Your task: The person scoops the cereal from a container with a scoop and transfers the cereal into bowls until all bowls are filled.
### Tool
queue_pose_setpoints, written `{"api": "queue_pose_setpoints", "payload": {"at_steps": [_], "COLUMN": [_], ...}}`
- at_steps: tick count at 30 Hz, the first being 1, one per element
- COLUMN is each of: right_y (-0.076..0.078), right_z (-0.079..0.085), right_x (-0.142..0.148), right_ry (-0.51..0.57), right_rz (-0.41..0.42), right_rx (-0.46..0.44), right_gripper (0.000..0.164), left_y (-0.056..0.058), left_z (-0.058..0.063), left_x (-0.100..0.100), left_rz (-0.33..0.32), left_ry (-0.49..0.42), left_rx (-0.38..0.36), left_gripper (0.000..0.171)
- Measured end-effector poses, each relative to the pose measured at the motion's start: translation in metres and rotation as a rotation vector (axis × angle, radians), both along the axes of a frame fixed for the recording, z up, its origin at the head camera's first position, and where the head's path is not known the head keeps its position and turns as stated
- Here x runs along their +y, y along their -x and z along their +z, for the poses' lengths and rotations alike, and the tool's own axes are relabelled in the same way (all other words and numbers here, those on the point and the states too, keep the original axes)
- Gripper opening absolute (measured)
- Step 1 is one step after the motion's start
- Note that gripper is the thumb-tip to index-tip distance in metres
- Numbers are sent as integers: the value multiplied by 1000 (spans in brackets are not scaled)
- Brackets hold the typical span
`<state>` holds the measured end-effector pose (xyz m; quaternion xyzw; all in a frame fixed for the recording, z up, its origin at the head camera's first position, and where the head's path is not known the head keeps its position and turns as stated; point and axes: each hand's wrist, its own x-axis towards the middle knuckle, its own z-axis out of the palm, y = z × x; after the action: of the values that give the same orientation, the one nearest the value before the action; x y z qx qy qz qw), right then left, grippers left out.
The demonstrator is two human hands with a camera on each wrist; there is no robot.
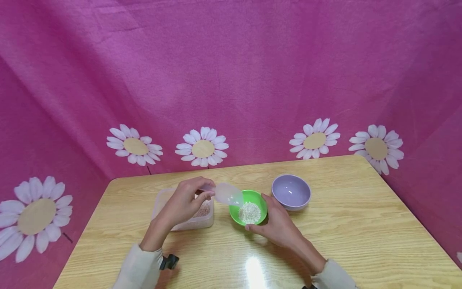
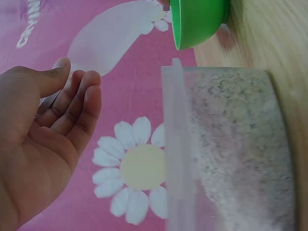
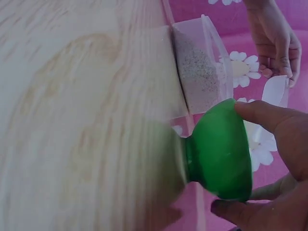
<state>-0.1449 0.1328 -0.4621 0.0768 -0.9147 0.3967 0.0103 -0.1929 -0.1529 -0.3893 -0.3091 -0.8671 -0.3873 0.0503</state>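
Note:
My left hand point(image 1: 187, 200) pinches the handle of a translucent white scoop point(image 1: 228, 194), whose tip reaches over the left rim of a green bowl point(image 1: 234, 214). Pale grains point(image 1: 250, 213) lie in the bottom of that bowl. With fingers along the far right side and thumb at the near rim, my right hand point(image 1: 276, 222) holds the bowl on the table. Below the left hand stands a clear plastic container point(image 2: 180, 144) of grain, partly hidden by the hand in the head view. In the right wrist view the green bowl point(image 3: 224, 154) shows from its side.
A purple bowl point(image 1: 291, 192) stands right of the green one, close behind the right hand. The wooden table point(image 1: 361, 224) ends at a pink curtain point(image 1: 231, 80) with daisy prints. A black strap piece point(image 1: 169, 261) sits at the left wrist.

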Motion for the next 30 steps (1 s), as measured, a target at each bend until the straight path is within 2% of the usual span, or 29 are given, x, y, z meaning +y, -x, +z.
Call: {"api": "queue_pose_setpoints", "payload": {"at_steps": [4,9,16,21,30], "right_y": [-5,-9,-8,-8,-8], "right_z": [8,23,30,27,18], "right_x": [-4,-15,-40,-58,-87], "right_ry": [-8,-7,52,90,116], "right_rz": [1,-8,32,81,198], "right_rx": [27,115,118,91,101], "right_gripper": [107,100,95,94,89], "left_y": [-5,-10,-21,-27,-33], "left_z": [-11,-21,-30,-37,-44], "left_x": [-12,-32,-67,-87,-111], "left_rz": [81,188,337,408,435], "left_ry": [-90,-188,-229,-223,-181], "left_rx": [-34,-96,-149,-139,-18], "left_gripper": [18,18,16,18,15]}}
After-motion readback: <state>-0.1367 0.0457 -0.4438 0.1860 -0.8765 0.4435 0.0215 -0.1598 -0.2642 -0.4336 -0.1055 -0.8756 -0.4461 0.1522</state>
